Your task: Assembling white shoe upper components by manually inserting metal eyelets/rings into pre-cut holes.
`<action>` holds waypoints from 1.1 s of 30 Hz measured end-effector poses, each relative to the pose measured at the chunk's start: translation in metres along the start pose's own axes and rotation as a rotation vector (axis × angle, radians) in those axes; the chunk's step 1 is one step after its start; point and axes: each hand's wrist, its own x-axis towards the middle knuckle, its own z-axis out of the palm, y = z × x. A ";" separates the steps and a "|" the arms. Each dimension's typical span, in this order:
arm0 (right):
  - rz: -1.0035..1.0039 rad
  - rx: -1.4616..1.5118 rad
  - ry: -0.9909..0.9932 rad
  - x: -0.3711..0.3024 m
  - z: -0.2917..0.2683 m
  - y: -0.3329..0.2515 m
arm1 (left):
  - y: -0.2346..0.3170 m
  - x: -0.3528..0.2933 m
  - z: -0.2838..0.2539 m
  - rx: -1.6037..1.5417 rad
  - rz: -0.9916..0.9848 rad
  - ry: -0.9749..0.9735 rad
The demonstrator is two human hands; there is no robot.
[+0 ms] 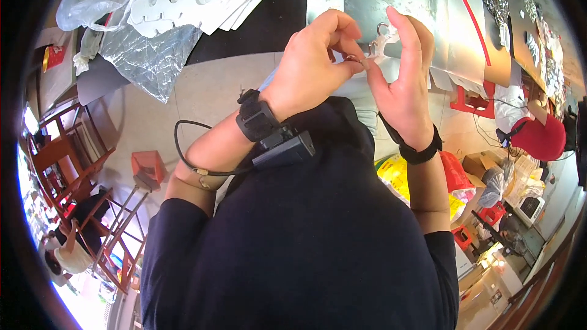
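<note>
Both my hands meet above the near edge of the bench. My left hand (312, 64) is closed in a pinch, thumb against fingertips, on a tiny thing too small to name. My right hand (408, 73) has its index finger raised, and its thumb tip meets my left fingertips. Between that thumb and index finger sits a small white piece (380, 46) with an uneven outline, apparently held by fingers partly hidden behind it. A dark curved ring (382, 27) shows at its upper end.
White cut-out sheets (232, 0) and clear plastic bags (147, 49) lie at the bench's left. A shiny metal sheet (449, 36), red strip (468, 12) and chains (492, 0) occupy its right. Another person in red (541, 137) sits far right.
</note>
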 end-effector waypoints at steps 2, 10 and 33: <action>-0.014 -0.063 0.019 -0.001 0.001 -0.002 | 0.000 0.000 -0.001 -0.001 -0.040 -0.019; -0.001 -0.089 0.069 -0.003 0.000 -0.004 | -0.001 -0.002 -0.002 -0.027 0.013 -0.047; 0.417 0.537 0.469 -0.016 -0.046 0.002 | 0.003 0.002 -0.007 -0.246 -0.106 0.012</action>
